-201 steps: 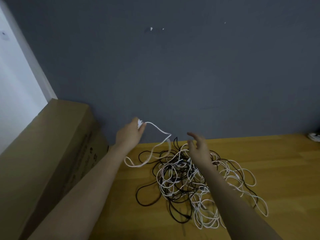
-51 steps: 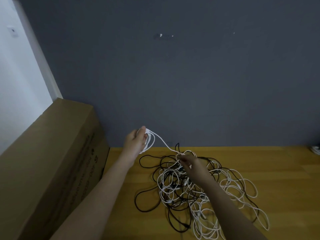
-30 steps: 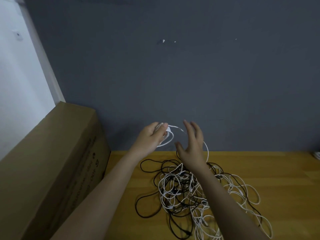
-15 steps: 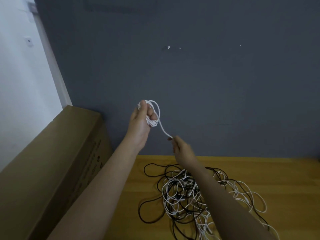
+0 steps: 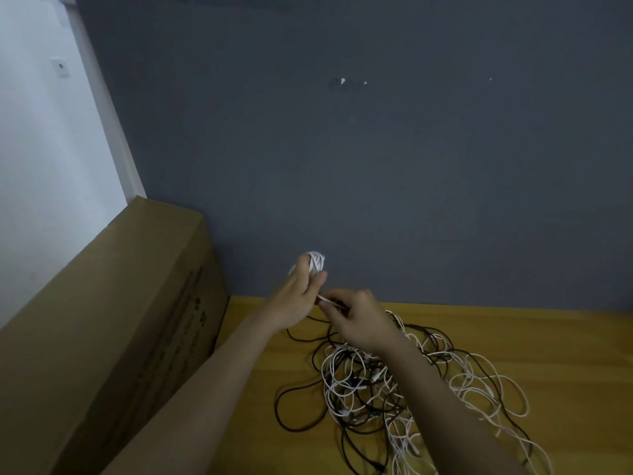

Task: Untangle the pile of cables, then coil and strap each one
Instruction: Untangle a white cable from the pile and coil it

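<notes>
— Box contents? The cardboard box (image 5: 113,323) is closed; contents unseen.
— Hands?
— Left hand (image 5: 296,293) has white cable (image 5: 315,262) wound round its fingers; right hand (image 5: 356,320) pinches its strand above the tangled pile (image 5: 394,389) on the floor (image 5: 548,344).

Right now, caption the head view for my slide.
Left hand holds white cable coil; right hand pinches its strand above the tangled cable pile.

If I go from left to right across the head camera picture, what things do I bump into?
White wall → cardboard box → left hand holding a white cable coil → right hand → pile of cables.
</notes>
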